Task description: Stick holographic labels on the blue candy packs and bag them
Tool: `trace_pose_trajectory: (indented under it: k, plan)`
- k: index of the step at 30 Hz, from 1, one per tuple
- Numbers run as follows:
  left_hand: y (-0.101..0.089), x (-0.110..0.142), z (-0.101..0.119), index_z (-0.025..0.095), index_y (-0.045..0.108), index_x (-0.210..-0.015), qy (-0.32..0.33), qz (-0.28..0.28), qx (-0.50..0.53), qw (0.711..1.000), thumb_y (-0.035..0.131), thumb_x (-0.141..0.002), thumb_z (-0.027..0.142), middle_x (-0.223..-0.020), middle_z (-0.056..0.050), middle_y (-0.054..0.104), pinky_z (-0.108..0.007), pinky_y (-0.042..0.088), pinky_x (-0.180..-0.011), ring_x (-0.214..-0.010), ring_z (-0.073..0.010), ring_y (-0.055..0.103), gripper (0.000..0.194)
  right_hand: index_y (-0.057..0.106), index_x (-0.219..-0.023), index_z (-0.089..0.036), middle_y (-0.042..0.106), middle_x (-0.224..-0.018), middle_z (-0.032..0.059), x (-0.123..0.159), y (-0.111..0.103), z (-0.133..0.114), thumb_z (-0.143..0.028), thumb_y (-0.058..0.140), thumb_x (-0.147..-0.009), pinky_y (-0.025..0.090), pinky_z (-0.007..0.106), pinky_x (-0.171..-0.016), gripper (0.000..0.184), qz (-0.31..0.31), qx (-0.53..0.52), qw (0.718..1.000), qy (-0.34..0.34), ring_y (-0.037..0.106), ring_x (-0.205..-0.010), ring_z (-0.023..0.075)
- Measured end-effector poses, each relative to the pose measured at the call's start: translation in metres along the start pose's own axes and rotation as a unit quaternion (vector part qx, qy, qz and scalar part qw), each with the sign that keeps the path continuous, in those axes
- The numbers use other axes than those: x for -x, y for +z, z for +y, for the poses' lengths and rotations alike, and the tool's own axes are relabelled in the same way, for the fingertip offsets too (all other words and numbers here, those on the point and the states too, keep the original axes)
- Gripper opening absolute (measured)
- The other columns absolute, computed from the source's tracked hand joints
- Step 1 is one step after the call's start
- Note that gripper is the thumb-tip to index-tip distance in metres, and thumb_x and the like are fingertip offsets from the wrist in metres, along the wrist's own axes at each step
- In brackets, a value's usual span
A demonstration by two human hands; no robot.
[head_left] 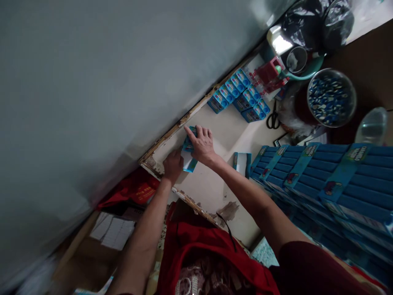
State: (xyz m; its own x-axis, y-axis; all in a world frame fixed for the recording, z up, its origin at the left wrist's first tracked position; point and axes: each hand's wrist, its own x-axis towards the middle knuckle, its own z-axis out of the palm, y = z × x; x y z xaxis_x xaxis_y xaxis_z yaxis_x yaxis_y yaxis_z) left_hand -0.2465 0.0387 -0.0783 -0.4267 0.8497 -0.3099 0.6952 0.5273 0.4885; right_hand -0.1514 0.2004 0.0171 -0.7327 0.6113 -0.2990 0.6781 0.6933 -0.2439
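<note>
Past red cloth (196, 235) on the near side of the white-lined blue carton (188, 160), gripping the carton's left edge with the curled left hand (173, 166) on the peeling white tabletop (225, 127), and laying the loosely spread right hand (202, 144) across its far end; beyond and right of the carton, rows of blue boxes (242, 102) and a bucket (351, 98) of blue-and-white pieces (330, 100)

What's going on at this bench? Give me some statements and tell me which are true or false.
1. The right hand is on a blue carton. True.
2. The left hand holds a pen. False: it is at the same carton.
3. Black-handled scissors lie near the grouped small blue boxes. True.
4. The round bucket is filled with red pieces. False: the pieces are mainly blue and white.
</note>
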Motion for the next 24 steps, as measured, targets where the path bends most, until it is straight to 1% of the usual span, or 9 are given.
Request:
trace_pose_trajectory:
  k: [2, 5, 10, 15, 18, 20, 21, 23, 24]
  plan:
    - [0.004, -0.002, 0.002, 0.016, 0.070, -0.144, -0.009, 0.018, 0.007, 1.000, 0.050, -0.098, 0.014, -0.117, -0.016, 0.076, -0.038, 0.053, -0.090, -0.109, -0.0325, 0.070, 0.050, 0.035, -0.175, -0.026, 0.041, -0.167, 0.0197, -0.004, 0.010, 0.006, -0.019, 0.079, -0.077, 0.022, 0.060, -0.132, 0.108, 0.017, -0.008, 1.000, -0.009, 0.040, -0.150, 0.0407]
    - [0.007, -0.005, 0.003, 0.015, 0.073, -0.139, -0.040, 0.038, 0.021, 0.998, 0.051, -0.097, 0.014, -0.112, -0.016, 0.075, -0.039, 0.052, -0.090, -0.107, -0.0330, 0.069, 0.047, 0.032, -0.176, -0.021, 0.039, -0.169, 0.0191, -0.004, 0.026, 0.017, -0.031, 0.079, -0.081, 0.011, 0.062, -0.137, 0.106, 0.055, -0.027, 0.997, -0.044, 0.035, -0.156, 0.0398]
    - [0.004, -0.008, 0.005, 0.016, 0.072, -0.140, -0.024, 0.020, 0.037, 0.999, 0.051, -0.097, 0.012, -0.114, -0.016, 0.073, -0.040, 0.050, -0.090, -0.106, -0.0325, 0.069, 0.048, 0.046, -0.170, -0.023, 0.036, -0.172, 0.0206, -0.001, 0.037, 0.031, -0.043, 0.079, -0.083, 0.011, 0.064, -0.136, 0.095, 0.078, -0.024, 0.993, -0.086, 0.031, -0.161, 0.0437]
    - [0.001, -0.012, 0.011, 0.012, 0.070, -0.141, -0.036, 0.013, 0.019, 0.999, 0.049, -0.099, 0.014, -0.116, -0.019, 0.072, -0.042, 0.051, -0.089, -0.106, -0.0345, 0.069, 0.048, 0.042, -0.172, -0.022, 0.032, -0.178, 0.0220, -0.001, 0.029, 0.027, -0.048, 0.082, -0.085, 0.009, 0.066, -0.136, 0.100, 0.058, -0.022, 0.993, -0.103, 0.026, -0.165, 0.0456]
    - [-0.003, -0.008, 0.011, 0.015, 0.067, -0.148, -0.019, -0.003, 0.019, 1.000, 0.051, -0.101, 0.019, -0.118, -0.018, 0.073, -0.041, 0.052, -0.087, -0.106, -0.0347, 0.069, 0.050, 0.036, -0.175, -0.024, 0.024, -0.182, 0.0220, -0.010, 0.009, 0.043, -0.063, 0.087, -0.080, 0.011, 0.070, -0.135, 0.115, 0.032, -0.048, 0.991, -0.121, 0.018, -0.169, 0.0466]
    - [-0.005, -0.003, 0.008, 0.016, 0.062, -0.155, -0.010, -0.005, 0.025, 1.000, 0.054, -0.104, 0.029, -0.122, -0.018, 0.072, -0.040, 0.054, -0.089, -0.109, -0.0343, 0.070, 0.053, 0.031, -0.176, -0.025, 0.022, -0.183, 0.0212, -0.027, -0.011, 0.070, -0.081, 0.077, -0.082, 0.018, 0.070, -0.134, 0.119, 0.061, -0.078, 0.992, -0.081, 0.016, -0.170, 0.0452]
    - [-0.006, 0.000, 0.006, 0.016, 0.059, -0.158, -0.008, -0.003, 0.030, 1.000, 0.056, -0.105, 0.035, -0.124, -0.018, 0.072, -0.040, 0.054, -0.091, -0.112, -0.0344, 0.070, 0.056, 0.029, -0.176, -0.024, 0.022, -0.183, 0.0210, -0.040, -0.022, 0.087, -0.088, 0.066, -0.086, 0.020, 0.070, -0.134, 0.117, 0.096, -0.088, 0.991, -0.034, 0.016, -0.171, 0.0441]
    - [-0.005, 0.007, 0.001, 0.015, 0.057, -0.159, -0.013, 0.006, 0.043, 0.999, 0.060, -0.105, 0.045, -0.128, -0.018, 0.072, -0.040, 0.055, -0.095, -0.116, -0.0350, 0.070, 0.062, 0.026, -0.177, -0.020, 0.022, -0.183, 0.0219, -0.068, -0.038, 0.119, -0.093, 0.044, -0.094, 0.017, 0.074, -0.133, 0.112, 0.163, -0.082, 0.980, 0.077, 0.013, -0.172, 0.0439]
    - [-0.005, 0.010, -0.001, 0.016, 0.059, -0.158, -0.018, 0.007, 0.048, 0.999, 0.062, -0.104, 0.047, -0.128, -0.019, 0.072, -0.040, 0.055, -0.096, -0.116, -0.0354, 0.070, 0.062, 0.025, -0.177, -0.017, 0.022, -0.183, 0.0239, -0.082, -0.042, 0.132, -0.094, 0.037, -0.096, 0.014, 0.075, -0.133, 0.113, 0.171, -0.070, 0.976, 0.117, 0.012, -0.172, 0.0446]
